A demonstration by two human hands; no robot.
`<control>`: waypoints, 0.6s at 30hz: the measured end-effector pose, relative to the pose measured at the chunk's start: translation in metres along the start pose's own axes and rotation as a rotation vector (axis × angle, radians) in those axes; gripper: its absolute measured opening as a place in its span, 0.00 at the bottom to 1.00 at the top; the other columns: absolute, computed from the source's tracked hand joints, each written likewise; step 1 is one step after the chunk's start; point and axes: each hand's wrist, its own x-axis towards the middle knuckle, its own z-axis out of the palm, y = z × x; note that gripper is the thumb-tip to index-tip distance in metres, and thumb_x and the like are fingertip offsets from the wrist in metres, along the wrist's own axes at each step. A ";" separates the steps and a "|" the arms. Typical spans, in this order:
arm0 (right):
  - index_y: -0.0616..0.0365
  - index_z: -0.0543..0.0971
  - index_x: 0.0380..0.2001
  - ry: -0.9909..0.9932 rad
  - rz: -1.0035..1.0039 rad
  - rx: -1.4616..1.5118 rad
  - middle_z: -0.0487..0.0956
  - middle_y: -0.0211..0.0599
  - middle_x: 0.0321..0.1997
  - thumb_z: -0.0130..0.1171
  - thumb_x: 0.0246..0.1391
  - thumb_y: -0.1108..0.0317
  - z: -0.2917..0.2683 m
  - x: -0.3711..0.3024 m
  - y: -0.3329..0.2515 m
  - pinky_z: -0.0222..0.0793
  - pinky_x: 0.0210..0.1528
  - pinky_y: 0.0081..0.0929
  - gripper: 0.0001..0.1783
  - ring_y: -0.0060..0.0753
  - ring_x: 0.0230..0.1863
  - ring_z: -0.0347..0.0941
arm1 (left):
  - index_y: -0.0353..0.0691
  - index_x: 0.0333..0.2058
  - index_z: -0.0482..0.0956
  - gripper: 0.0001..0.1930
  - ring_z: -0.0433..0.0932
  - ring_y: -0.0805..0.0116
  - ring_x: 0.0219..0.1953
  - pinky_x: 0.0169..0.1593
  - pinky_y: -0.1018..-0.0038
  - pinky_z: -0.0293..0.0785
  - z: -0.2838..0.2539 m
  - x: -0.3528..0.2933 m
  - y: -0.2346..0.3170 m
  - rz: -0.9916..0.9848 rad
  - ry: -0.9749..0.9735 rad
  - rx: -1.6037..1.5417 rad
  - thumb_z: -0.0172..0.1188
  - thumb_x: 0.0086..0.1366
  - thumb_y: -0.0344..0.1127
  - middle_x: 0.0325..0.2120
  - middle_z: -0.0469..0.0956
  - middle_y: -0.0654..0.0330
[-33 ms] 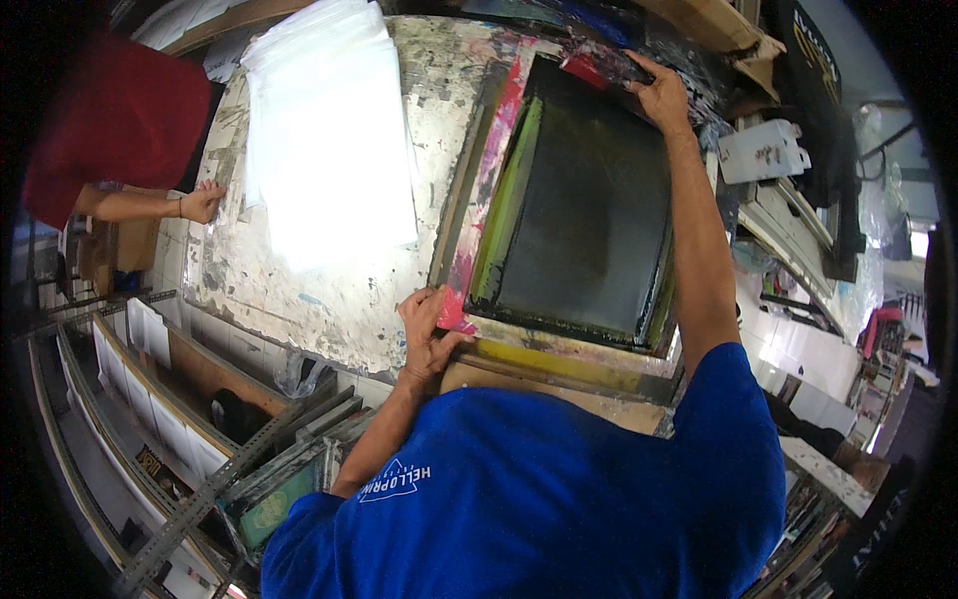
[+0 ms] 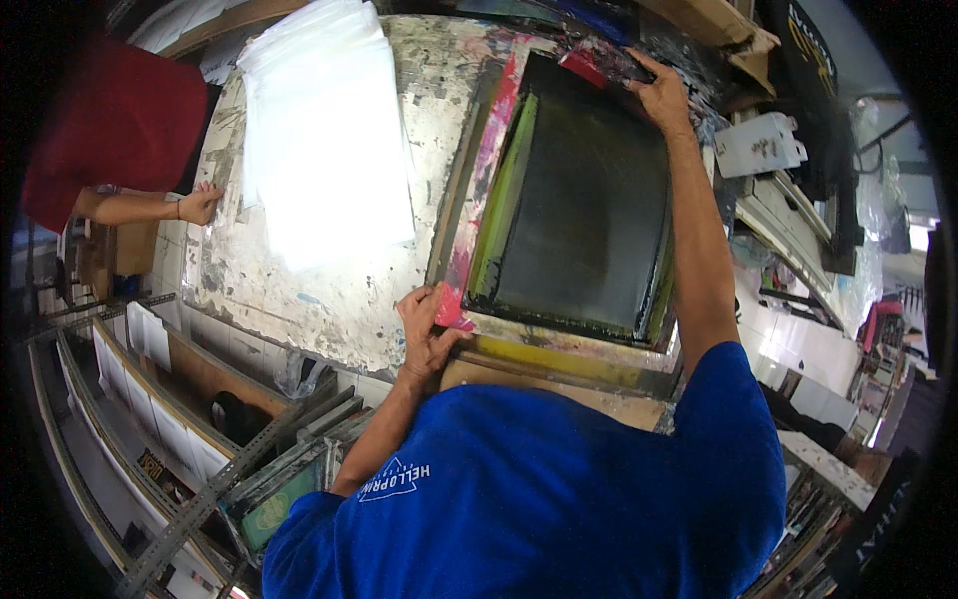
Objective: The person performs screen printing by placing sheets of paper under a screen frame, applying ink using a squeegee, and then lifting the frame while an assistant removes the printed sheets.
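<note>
The left forearm angles forward from below, its hand (image 2: 427, 334) at the frame's near left corner, thumb and fingers spread around and gripping it. The right arm stretches well forward along the frame's right side; that hand (image 2: 662, 95) bends inward at the wrist, fingers and thumb grasping the far right corner. The frame (image 2: 486, 185) lies on the table (image 2: 339, 309), right of the paper (image 2: 324, 150).

White lettering (image 2: 395, 477) on the blue shirt (image 2: 559, 489).
</note>
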 end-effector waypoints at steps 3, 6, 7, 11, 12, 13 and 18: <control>0.43 0.80 0.60 0.014 0.015 0.289 0.84 0.42 0.54 0.71 0.44 0.76 -0.019 -0.037 -0.006 0.71 0.58 0.29 0.36 0.33 0.52 0.80 | 0.35 0.60 0.75 0.45 0.67 0.53 0.55 0.60 0.59 0.59 0.004 -0.002 0.002 0.000 0.052 -0.053 0.77 0.45 0.54 0.49 0.76 0.54; 0.54 0.77 0.63 -0.053 0.233 0.567 0.79 0.38 0.62 0.68 0.43 0.84 -0.036 -0.106 -0.038 0.66 0.64 0.27 0.39 0.30 0.60 0.74 | 0.34 0.59 0.76 0.45 0.68 0.52 0.54 0.60 0.59 0.61 0.001 0.001 0.006 0.048 0.091 -0.071 0.78 0.44 0.52 0.50 0.78 0.54; 0.55 0.77 0.62 -0.089 0.249 0.559 0.78 0.39 0.63 0.68 0.43 0.84 -0.042 -0.129 -0.051 0.66 0.65 0.27 0.39 0.31 0.61 0.74 | 0.34 0.59 0.76 0.44 0.69 0.52 0.54 0.60 0.59 0.61 -0.002 0.003 0.011 0.066 0.106 -0.092 0.78 0.44 0.51 0.50 0.78 0.54; 0.48 0.78 0.62 -0.159 0.149 0.369 0.77 0.48 0.64 0.68 0.45 0.81 -0.069 -0.219 -0.130 0.66 0.67 0.33 0.37 0.43 0.64 0.74 | 0.29 0.58 0.75 0.44 0.70 0.51 0.52 0.60 0.59 0.63 -0.013 0.024 0.040 0.206 0.258 -0.165 0.78 0.44 0.49 0.43 0.81 0.55; 0.44 0.78 0.62 -0.171 0.085 0.305 0.78 0.51 0.62 0.68 0.46 0.80 -0.076 -0.235 -0.146 0.67 0.66 0.35 0.38 0.46 0.64 0.74 | 0.28 0.57 0.76 0.43 0.71 0.51 0.50 0.58 0.59 0.65 -0.018 0.032 0.050 0.240 0.294 -0.170 0.78 0.45 0.47 0.41 0.81 0.54; 0.42 0.77 0.63 -0.159 0.034 0.151 0.79 0.51 0.58 0.68 0.46 0.77 -0.085 -0.248 -0.168 0.68 0.63 0.37 0.37 0.48 0.62 0.75 | 0.27 0.56 0.77 0.42 0.71 0.52 0.50 0.58 0.59 0.66 -0.022 0.040 0.059 0.242 0.336 -0.198 0.78 0.45 0.46 0.41 0.81 0.53; 0.36 0.78 0.61 -0.096 -0.230 -0.326 0.82 0.49 0.39 0.68 0.45 0.64 -0.128 -0.255 -0.245 0.71 0.50 0.43 0.35 0.50 0.49 0.79 | 0.25 0.55 0.77 0.34 0.73 0.55 0.51 0.55 0.66 0.70 -0.038 0.082 0.113 0.130 0.481 -0.325 0.75 0.50 0.33 0.47 0.78 0.50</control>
